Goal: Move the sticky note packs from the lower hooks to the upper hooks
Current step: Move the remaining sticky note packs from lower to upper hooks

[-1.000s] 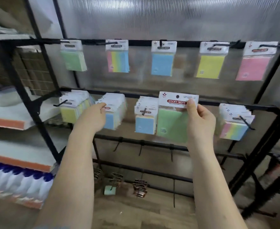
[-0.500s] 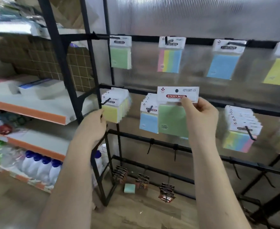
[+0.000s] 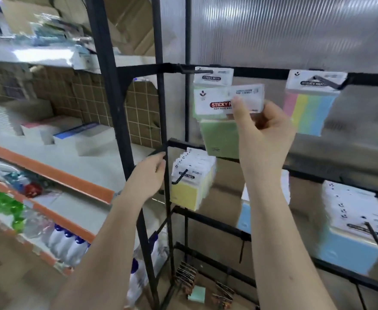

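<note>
Near: our left hand [image 3: 149, 173] hangs loosely curled by the rack post [image 3: 166, 175], holding nothing. Right hand [image 3: 261, 130] pinches the green pack [image 3: 222, 121] by its card header, thumb in front, raised just below the upper hook [image 3: 202, 71]. Pack's light, header stiff-ish, so grip there & thread the hole. Vs 0.5 s ago: pack has risen from lower-row level, left hand shifted right
</note>
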{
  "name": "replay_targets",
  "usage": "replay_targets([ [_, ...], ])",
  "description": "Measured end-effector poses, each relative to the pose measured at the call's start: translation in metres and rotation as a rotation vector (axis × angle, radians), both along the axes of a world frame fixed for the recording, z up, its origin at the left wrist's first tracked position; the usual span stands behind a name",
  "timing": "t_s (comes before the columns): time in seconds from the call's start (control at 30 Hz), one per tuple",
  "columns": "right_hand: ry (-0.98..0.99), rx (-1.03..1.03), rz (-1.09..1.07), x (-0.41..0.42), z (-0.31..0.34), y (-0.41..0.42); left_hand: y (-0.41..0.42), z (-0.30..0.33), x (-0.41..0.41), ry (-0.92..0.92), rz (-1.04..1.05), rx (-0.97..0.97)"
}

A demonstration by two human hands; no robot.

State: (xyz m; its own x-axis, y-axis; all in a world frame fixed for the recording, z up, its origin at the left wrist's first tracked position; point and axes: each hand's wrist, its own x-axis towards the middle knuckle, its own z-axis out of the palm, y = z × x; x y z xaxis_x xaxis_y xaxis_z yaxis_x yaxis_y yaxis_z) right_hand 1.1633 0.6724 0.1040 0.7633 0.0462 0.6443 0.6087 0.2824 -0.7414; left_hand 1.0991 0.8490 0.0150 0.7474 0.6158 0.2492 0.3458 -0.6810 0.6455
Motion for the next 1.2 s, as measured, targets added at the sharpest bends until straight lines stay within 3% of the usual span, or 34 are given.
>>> replay_targets([
  [0.27, -0.156, -0.001, 0.017, 0.008, 0.029, 0.055, 0.032, -0.011, 0.032, -0.054, -0.023, -0.105],
  [0.57, -0.051, -0.051, -0.076, 0.008, 0.033, 0.082, 0.046, -0.021, 0.057, 0.098, -0.157, -0.149],
  [0.87, 0.045, -0.1, -0.25, 0.007, 0.03, 0.091, 0.053, -0.02, 0.068, 0.093, -0.291, -0.131],
  [1.2, 0.165, -0.079, -0.352, 0.071, 0.027, 0.122, 0.052, -0.017, 0.07, 0.142, -0.288, -0.101],
])
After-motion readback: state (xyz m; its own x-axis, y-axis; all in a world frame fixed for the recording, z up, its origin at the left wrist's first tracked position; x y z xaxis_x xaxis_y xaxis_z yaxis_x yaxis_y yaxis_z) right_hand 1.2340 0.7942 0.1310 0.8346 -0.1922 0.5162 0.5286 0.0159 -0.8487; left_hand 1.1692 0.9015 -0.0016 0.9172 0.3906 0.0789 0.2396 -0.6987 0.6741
